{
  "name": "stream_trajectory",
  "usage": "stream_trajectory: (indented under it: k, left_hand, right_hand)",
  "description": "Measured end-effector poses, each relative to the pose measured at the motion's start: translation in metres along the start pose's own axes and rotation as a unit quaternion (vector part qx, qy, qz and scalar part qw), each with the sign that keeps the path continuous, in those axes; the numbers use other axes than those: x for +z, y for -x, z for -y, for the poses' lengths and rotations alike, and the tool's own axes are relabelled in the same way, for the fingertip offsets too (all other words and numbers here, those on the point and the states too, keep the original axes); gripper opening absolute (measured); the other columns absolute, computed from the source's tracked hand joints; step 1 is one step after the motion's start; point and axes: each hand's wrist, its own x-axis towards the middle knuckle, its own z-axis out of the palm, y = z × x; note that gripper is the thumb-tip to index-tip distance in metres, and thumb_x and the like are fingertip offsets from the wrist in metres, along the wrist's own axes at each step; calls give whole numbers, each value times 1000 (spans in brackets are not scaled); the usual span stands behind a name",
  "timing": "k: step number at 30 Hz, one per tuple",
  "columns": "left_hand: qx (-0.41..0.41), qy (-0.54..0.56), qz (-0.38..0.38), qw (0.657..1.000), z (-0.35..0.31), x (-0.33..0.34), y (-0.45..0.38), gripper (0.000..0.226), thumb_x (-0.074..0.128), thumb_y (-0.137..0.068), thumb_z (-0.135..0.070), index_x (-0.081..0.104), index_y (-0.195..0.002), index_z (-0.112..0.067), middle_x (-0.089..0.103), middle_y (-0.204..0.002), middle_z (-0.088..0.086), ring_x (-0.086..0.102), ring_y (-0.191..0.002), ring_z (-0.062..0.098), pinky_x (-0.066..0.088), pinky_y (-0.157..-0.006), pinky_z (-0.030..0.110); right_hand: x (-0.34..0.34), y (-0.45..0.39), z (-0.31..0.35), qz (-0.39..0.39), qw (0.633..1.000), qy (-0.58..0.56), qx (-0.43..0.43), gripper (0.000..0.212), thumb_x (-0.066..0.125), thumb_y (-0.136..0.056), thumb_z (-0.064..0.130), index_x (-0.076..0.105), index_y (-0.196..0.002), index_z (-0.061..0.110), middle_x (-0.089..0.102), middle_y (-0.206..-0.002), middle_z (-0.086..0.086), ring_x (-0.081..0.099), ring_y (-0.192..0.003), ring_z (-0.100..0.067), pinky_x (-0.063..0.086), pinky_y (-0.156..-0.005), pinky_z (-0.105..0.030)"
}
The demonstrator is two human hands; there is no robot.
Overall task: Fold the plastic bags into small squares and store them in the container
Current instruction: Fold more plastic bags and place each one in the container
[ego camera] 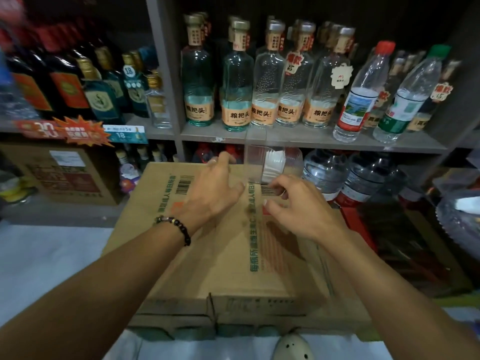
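One clear bag (259,224) flat on the box (220,268), long axis running away from me, my left hand (207,193) pressing it with spread fingers, my right hand (298,206) pinching its far edge, container (270,162) beyond.

Both hands reach over a cardboard box (226,255): left hand (210,193) spread flat, right hand (293,203) pinching a clear plastic bag (259,229); clear container (270,162) at the far edge.
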Motion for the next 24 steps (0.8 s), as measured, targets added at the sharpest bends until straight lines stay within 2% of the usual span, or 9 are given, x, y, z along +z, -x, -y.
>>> stream_trajectory:
  k: [3, 5, 8, 11, 18, 21, 24]
  left_hand:
    - [8, -26, 30, 999, 16, -21, 54, 21, 68, -84, -38, 54, -94, -28, 61, -93, -3, 60, -89, 18, 52, -80, 38]
    - [-5, -23, 60, 998, 25, -39, 91, 20, 69, -83, -37, 51, -81, -29, 58, -84, -7, 59, -83, 17, 50, -75, 35]
    - [-27, -48, 127, 990, 42, -70, 147, 22, 68, -83, -39, 51, -75, -30, 58, -80, -9, 58, -82, 13, 45, -70, 28]
    - [-53, -63, 163, 983, 64, -92, 201, 24, 69, -81, -44, 52, -74, -28, 60, -81, -9, 58, -84, 15, 49, -75, 31]
    - [-107, -84, 170, 976, 128, -102, 320, 26, 65, -84, -50, 53, -80, -26, 52, -72, -13, 52, -75, 12, 45, -68, 30]
    - [-141, -81, 189, 968, 154, -91, 364, 27, 63, -85, -53, 49, -82, -30, 50, -73, -15, 49, -77, 10, 39, -67, 27]
    - [-186, -66, 201, 959, 173, -77, 395, 27, 62, -86, -53, 50, -83, -30, 54, -80, -14, 57, -86, 15, 44, -71, 29]
  right_hand:
    - [7, 11, 29, 11, 1000, -19, -6, 32, 68, -88, 33, 63, -116, 21, 57, -100, 8, 57, -88, -12, 51, -83, -34]
    - [14, 21, 52, 32, 999, -28, -16, 33, 69, -88, 35, 63, -118, 21, 58, -101, 8, 57, -94, -12, 52, -85, -37]
    - [31, 38, 89, 51, 997, -39, -49, 29, 70, -86, 37, 64, -111, 24, 59, -97, 9, 57, -92, -13, 51, -86, -38]
    - [53, 57, 128, 91, 992, -57, -70, 28, 69, -86, 38, 63, -110, 25, 59, -96, 10, 59, -90, -14, 52, -84, -40]
    - [132, 106, 200, 211, 969, -62, -111, 24, 68, -88, 35, 62, -106, 21, 62, -91, 7, 59, -84, -15, 49, -73, -34]
    - [184, 126, 213, 264, 957, -69, -99, 25, 71, -86, 31, 64, -103, 15, 64, -88, 4, 58, -80, -14, 43, -68, -30]
    - [244, 146, 211, 341, 937, -65, -39, 36, 74, -83, 44, 59, -101, 18, 64, -96, -1, 61, -87, -20, 48, -73, -34]
